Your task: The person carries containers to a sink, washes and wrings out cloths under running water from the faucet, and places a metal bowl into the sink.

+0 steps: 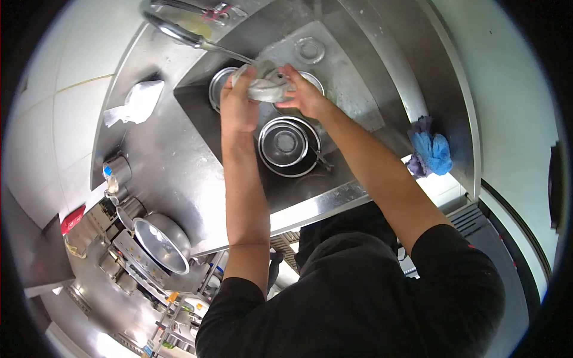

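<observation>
A wet whitish cloth (268, 86) is bunched between my two hands over the sink (367, 89), at the end of the faucet (179, 36). My left hand (239, 102) is closed on the cloth's left side. On the other side, my right hand (305, 95) grips it with thumb and fingers. Below the hands, a small metal bowl (285, 144) sits inside a larger round pan (310, 164) in the sink. Parts of two more round metal vessels show behind the hands; the cloth and fingers partly hide them.
Blue and purple cloths (433, 152) hang at the sink's right edge. A white crumpled cloth or paper (142, 102) lies on the left counter. Metal pots (116, 173) and a big metal bowl (161, 243) stand at the counter's lower left. A round drain (309, 50) is at the back.
</observation>
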The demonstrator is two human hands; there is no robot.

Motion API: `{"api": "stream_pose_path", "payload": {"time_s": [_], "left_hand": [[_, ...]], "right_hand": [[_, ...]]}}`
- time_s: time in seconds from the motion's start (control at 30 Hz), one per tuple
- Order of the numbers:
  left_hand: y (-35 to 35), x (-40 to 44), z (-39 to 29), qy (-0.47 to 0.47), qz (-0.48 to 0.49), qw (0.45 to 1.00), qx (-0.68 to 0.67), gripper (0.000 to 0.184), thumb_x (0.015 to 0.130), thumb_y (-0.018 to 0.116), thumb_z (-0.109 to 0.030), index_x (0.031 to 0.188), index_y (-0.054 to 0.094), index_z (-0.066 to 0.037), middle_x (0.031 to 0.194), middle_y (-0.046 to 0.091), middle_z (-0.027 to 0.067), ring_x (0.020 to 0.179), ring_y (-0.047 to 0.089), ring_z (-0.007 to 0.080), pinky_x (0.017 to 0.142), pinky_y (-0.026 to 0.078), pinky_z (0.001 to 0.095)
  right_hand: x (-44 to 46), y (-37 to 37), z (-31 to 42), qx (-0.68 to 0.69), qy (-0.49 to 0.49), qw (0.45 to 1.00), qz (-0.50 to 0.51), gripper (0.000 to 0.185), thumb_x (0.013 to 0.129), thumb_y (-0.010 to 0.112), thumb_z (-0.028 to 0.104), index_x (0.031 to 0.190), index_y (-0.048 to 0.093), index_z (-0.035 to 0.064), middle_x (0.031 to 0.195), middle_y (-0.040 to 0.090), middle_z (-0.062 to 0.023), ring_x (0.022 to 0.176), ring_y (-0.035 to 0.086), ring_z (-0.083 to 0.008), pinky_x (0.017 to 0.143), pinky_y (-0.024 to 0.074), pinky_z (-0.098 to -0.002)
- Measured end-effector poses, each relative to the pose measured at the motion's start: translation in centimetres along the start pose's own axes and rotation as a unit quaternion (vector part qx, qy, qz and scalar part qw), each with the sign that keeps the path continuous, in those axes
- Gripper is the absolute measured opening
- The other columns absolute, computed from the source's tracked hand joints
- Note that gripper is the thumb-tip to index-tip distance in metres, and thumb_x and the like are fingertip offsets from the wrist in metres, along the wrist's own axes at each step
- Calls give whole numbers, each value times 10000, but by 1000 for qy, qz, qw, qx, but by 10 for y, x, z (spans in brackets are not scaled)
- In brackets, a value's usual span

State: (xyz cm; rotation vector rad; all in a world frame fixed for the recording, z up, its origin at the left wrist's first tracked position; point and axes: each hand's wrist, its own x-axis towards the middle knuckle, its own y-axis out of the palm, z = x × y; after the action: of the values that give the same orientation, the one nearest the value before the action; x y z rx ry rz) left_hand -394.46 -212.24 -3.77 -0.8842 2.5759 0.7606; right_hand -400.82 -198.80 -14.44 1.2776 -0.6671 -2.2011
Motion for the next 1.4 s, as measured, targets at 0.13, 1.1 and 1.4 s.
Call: {"api": "stream_pose_path", "payload": {"time_s": [0.13,1.1,1.4], "left_hand": [[-8,2,4,49,-46,996,63,144,872,606,-36,1009,645,-13,932,657,52,846,617,151,792,486,289],[-1,72,24,131,-54,983,-119,343,1075,443,-350,1172,602,-62,1062,660,73,986,647,211,869,525,383],[30,30,9,9,-135,982,-132,524,1033,492,-491,1298,582,-49,1241,656,80,1138,611,244,971,488,396]], "right_hand": [[37,34,3,179,-96,977,70,465,981,581,462,1224,628,68,1141,696,-93,1055,671,-273,906,544,-440],[55,102,46,-500,-507,701,-41,505,1025,495,446,1141,687,-6,1136,695,-230,1018,673,-387,884,514,-459],[6,121,74,-603,-327,726,-49,497,1025,453,433,1056,693,0,1005,702,-243,960,654,-451,872,509,-488]]}}
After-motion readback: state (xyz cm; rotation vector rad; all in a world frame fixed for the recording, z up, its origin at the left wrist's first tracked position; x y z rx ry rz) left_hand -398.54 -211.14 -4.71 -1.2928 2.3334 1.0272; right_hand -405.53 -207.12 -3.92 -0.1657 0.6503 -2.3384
